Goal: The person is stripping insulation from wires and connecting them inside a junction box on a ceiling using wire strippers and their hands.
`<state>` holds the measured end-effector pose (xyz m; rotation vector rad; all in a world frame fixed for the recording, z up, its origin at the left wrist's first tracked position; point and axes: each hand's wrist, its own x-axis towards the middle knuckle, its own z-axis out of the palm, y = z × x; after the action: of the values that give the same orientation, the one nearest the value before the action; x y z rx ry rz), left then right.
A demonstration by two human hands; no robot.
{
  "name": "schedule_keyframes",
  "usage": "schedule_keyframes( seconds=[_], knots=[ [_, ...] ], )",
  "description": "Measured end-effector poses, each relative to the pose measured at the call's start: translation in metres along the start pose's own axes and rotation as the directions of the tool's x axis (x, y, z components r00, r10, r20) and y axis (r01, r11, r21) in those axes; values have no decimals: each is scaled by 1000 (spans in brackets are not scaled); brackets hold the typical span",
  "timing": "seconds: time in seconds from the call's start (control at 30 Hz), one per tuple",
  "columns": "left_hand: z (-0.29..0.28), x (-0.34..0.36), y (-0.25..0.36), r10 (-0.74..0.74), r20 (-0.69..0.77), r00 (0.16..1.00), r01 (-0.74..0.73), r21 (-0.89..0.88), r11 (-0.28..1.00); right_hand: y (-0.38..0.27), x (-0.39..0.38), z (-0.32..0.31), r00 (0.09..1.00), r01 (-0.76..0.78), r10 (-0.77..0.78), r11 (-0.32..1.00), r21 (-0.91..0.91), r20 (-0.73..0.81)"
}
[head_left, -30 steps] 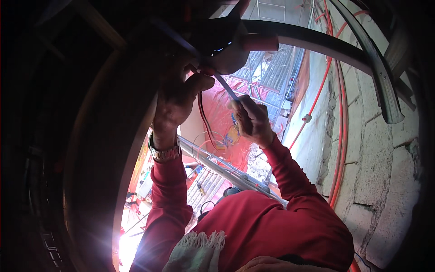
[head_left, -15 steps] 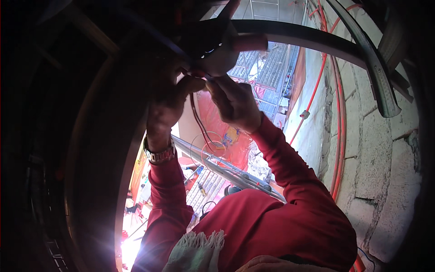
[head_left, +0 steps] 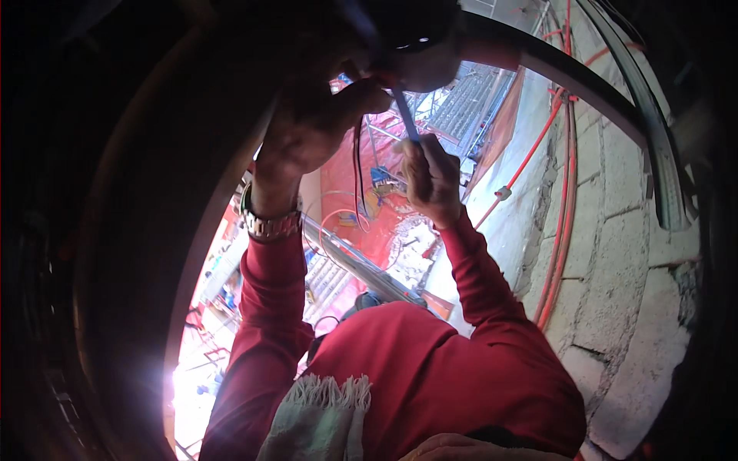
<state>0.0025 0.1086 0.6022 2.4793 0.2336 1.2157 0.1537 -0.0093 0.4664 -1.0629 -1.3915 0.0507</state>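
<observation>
Block wall (head_left: pixel 615 253) on our right w/ red conduit (head_left: pixel 565 177) running up it. Our left hand (head_left: pixel 311 131), wristwatch (head_left: pixel 269 224) below, curls round dark wires (head_left: pixel 358 165) that hang straight down. Right hand (head_left: pixel 430 177) is fisted on a slim blue-grey tool (head_left: pixel 403 115), long axis steep, tip pointing up-left into a dark fitting (head_left: pixel 415 54) overhead.
</observation>
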Motion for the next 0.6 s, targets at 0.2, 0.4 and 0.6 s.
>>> schedule_keyframes(
  seconds=[0.2,0.4,0.6],
  knots=[
    [-2,4,-9,375,-63,925,-363,147,920,-39,59,11,991,126,-128,991,-48,-39],
    [-4,-3,-36,133,-31,991,-136,-206,969,-33,60,17,989,123,-120,992,33,-87],
    [2,1,3,139,-187,973,-171,-163,972,-14,24,19,987,152,-158,979,-135,-38]
  ],
)
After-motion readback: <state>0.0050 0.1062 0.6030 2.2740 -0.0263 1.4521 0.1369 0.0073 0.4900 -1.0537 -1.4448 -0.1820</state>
